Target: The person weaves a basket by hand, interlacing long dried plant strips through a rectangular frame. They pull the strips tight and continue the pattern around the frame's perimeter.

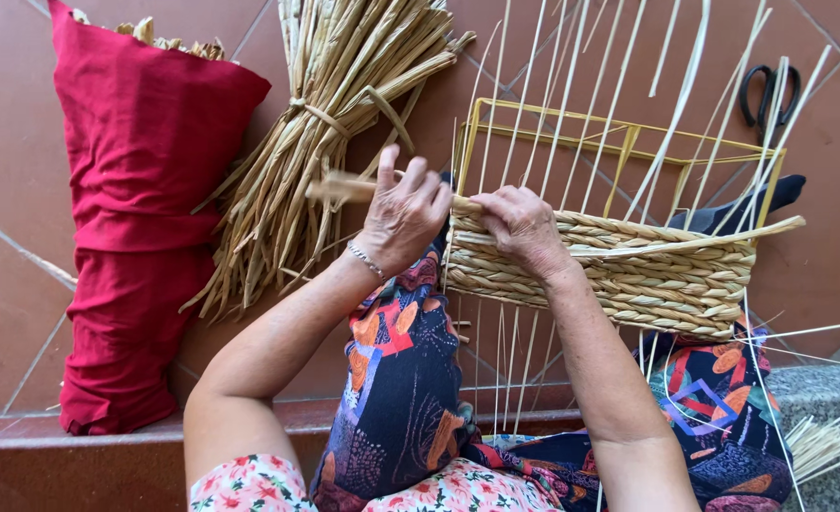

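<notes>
Head view looks down at my two hands working on a half-made basket (629, 270) that rests on my lap, above a red tile floor (3, 284).

My left hand (403, 216) is closed around a flat straw strand (339, 190). Its fingers (418, 180) are curled tight, with the thumb side pinching the strand. The strand pokes out past the hand toward the left, lying almost flat, with its long side going left to right.

My right hand (524, 228) sits on the top edge of the basket, at its left end. Its fingers (488, 204) are bent and pressed down on the woven rim, nearly closed. I cannot tell if they pinch a strand under them.

The basket is long from left to right. Its woven rows run the same way. Thin pale sticks (572, 95) stand up from it and fan away from me, and more thin sticks hang down toward my knees. A yellow wire frame (619, 142) sits inside the sticks.

A tied bundle of straw (330, 142) lies on the floor just beside my left hand. A red cloth sack (136, 218) lies farther left. Black scissors (769, 93) lie near the far right corner of the floor.
</notes>
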